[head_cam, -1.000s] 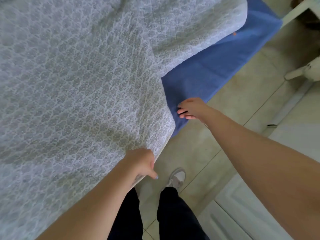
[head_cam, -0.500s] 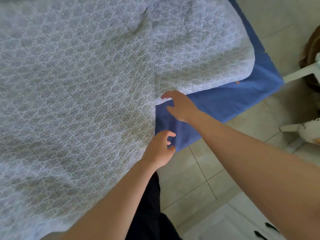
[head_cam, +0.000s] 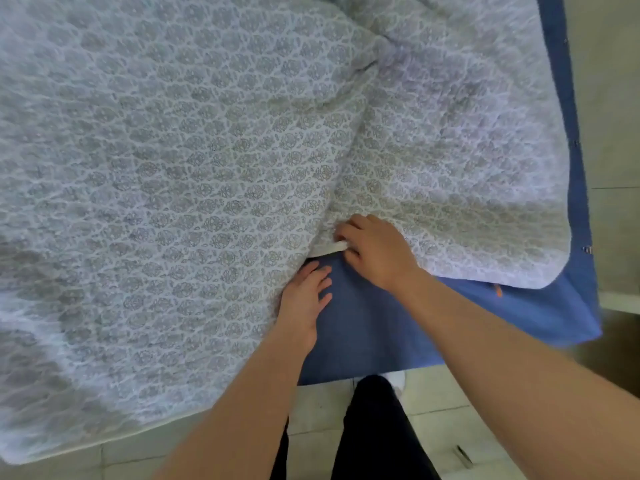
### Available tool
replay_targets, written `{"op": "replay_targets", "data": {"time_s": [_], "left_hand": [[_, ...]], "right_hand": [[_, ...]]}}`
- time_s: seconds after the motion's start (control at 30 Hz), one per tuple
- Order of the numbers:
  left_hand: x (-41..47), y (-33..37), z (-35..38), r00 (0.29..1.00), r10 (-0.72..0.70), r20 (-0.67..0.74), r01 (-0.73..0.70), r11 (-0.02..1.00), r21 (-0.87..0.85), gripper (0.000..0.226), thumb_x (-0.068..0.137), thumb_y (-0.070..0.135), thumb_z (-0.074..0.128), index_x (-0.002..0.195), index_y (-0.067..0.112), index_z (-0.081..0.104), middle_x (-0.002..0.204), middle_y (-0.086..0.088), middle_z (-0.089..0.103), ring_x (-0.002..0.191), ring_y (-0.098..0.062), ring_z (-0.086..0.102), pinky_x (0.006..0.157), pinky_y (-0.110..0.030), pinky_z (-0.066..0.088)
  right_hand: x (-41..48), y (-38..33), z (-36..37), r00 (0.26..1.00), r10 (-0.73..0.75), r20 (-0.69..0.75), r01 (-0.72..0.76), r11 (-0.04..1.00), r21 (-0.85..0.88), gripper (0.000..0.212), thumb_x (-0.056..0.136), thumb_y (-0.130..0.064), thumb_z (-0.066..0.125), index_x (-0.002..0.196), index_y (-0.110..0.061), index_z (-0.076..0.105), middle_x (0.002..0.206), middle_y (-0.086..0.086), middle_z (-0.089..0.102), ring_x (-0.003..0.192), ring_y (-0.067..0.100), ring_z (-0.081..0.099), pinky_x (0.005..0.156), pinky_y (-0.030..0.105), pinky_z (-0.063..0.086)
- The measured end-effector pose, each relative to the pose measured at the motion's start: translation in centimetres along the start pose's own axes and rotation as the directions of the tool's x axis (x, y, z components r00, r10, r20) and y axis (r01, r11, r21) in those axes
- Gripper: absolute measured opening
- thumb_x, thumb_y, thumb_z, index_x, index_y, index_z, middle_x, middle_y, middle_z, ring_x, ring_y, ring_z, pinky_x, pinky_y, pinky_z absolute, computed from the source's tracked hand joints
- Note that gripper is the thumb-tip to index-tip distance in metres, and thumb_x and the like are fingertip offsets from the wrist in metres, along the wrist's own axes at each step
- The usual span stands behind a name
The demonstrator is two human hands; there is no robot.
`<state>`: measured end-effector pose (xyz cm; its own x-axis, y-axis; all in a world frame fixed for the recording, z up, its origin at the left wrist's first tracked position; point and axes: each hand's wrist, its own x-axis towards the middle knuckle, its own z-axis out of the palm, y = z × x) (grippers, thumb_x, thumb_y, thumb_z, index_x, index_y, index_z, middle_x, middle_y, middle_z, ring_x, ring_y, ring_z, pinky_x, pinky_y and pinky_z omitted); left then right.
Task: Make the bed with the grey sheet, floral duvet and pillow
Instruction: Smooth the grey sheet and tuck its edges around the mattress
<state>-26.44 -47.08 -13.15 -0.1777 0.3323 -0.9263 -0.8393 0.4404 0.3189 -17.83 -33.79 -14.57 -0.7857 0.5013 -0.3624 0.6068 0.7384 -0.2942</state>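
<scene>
The floral duvet (head_cam: 207,168) covers most of the bed, but its near edge is drawn back in a notch. This leaves the sheet (head_cam: 381,327), which looks blue here, bare at the near right corner. The right hand (head_cam: 375,251) curls its fingers round the duvet's white hem at the notch. The left hand (head_cam: 304,299) lies flat on the sheet, fingers spread, just beside the duvet's edge. My judgement is that the right hand should draw the hem toward the near right corner while the left pins the sheet against rucking. No pillow is in view.
</scene>
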Motion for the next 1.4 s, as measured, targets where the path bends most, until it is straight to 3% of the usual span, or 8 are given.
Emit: {"op": "replay_targets", "data": {"time_s": [0.33,0.43,0.57,0.73,0.93,1.1,1.27,1.4], "left_hand": [[0.8,-3.8,3.1,0.974,0.122,-0.190,-0.182,0.923,-0.339,0.022,0.093,0.016,0.060,0.113,0.008,0.062,0.110,-0.008,0.067,0.092,-0.015,0.063,0.073,-0.022,0.050],[-0.6,-7.0,5.3,0.955,0.113,-0.273,-0.211,0.908,-0.362,0.008,0.093,0.004,0.057,0.094,0.012,0.059,0.100,-0.009,0.065,0.085,-0.017,0.063,0.070,-0.026,0.053],[-2.1,-13.6,8.9,0.939,0.164,-0.304,-0.209,0.970,-0.123,0.025,0.090,-0.002,0.057,0.110,0.011,0.054,0.092,-0.006,0.063,0.078,-0.022,0.062,0.054,-0.027,0.057],[-4.6,-22.2,12.7,0.957,0.163,-0.241,-0.126,0.979,0.160,0.017,0.083,0.014,0.067,0.088,0.027,0.056,0.089,0.002,0.063,0.087,-0.023,0.064,0.085,-0.047,0.055],[-6.1,-28.3,14.9,0.924,0.124,-0.363,-0.071,0.985,0.156,0.023,0.082,0.020,0.072,0.072,0.024,0.051,0.075,0.005,0.063,0.067,-0.012,0.064,0.057,-0.023,0.053],[-6.8,-31.2,18.3,0.941,0.067,-0.332,-0.053,0.997,0.050,0.028,0.079,0.022,0.075,0.100,0.011,0.060,0.101,-0.006,0.069,0.083,-0.025,0.071,0.076,-0.036,0.059],[-7.0,-32.2,20.1,0.931,0.061,-0.360,-0.085,0.995,-0.051,0.020,0.082,0.021,0.073,0.074,0.016,0.056,0.073,-0.002,0.065,0.065,-0.021,0.066,0.072,-0.035,0.059],[-7.2,-30.9,20.7,0.939,0.117,-0.322,-0.229,0.913,-0.337,0.032,0.075,0.022,0.081,0.099,0.014,0.061,0.101,-0.007,0.071,0.088,-0.021,0.069,0.085,-0.041,0.058]], "right_hand": [[-2.8,3.5,-1.7,0.846,-0.102,0.523,0.183,0.977,-0.106,0.019,0.093,-0.014,0.039,0.080,-0.016,0.052,0.091,0.004,0.060,0.090,0.026,0.056,0.061,0.029,0.031],[-5.3,5.6,-2.5,0.779,-0.056,0.625,0.234,0.950,-0.206,0.024,0.093,-0.013,0.041,0.104,-0.012,0.062,0.107,0.005,0.063,0.094,0.024,0.057,0.072,0.029,0.041],[-9.3,9.4,-3.1,0.633,0.017,0.774,0.359,0.879,-0.313,0.036,0.091,-0.017,0.040,0.122,-0.013,0.058,0.118,0.005,0.060,0.105,0.024,0.058,0.075,0.029,0.041],[-15.0,12.8,-2.0,0.482,0.171,0.860,0.483,0.767,-0.423,0.029,0.095,-0.024,0.041,0.111,-0.011,0.061,0.094,0.004,0.059,0.091,0.023,0.057,0.076,0.029,0.043],[-19.7,14.4,-1.4,0.542,0.151,0.827,0.574,0.652,-0.495,0.009,0.094,-0.020,0.044,0.088,-0.020,0.051,0.070,-0.004,0.039,0.078,0.018,0.048,0.073,0.028,0.039],[-22.5,16.5,-3.0,0.552,0.214,0.806,0.588,0.586,-0.558,0.013,0.092,-0.020,0.044,0.079,-0.017,0.045,0.071,-0.004,0.042,0.065,0.013,0.045,0.070,0.027,0.040],[-23.4,18.6,-3.8,0.593,0.189,0.783,0.543,0.624,-0.562,0.033,0.093,-0.024,0.042,0.120,-0.012,0.058,0.102,0.001,0.061,0.088,0.020,0.056,0.078,0.028,0.044],[-23.8,20.6,-5.0,0.589,0.153,0.793,0.572,0.615,-0.543,0.040,0.094,-0.020,0.040,0.132,-0.015,0.049,0.121,0.003,0.061,0.094,0.018,0.059,0.071,0.026,0.042]]}}
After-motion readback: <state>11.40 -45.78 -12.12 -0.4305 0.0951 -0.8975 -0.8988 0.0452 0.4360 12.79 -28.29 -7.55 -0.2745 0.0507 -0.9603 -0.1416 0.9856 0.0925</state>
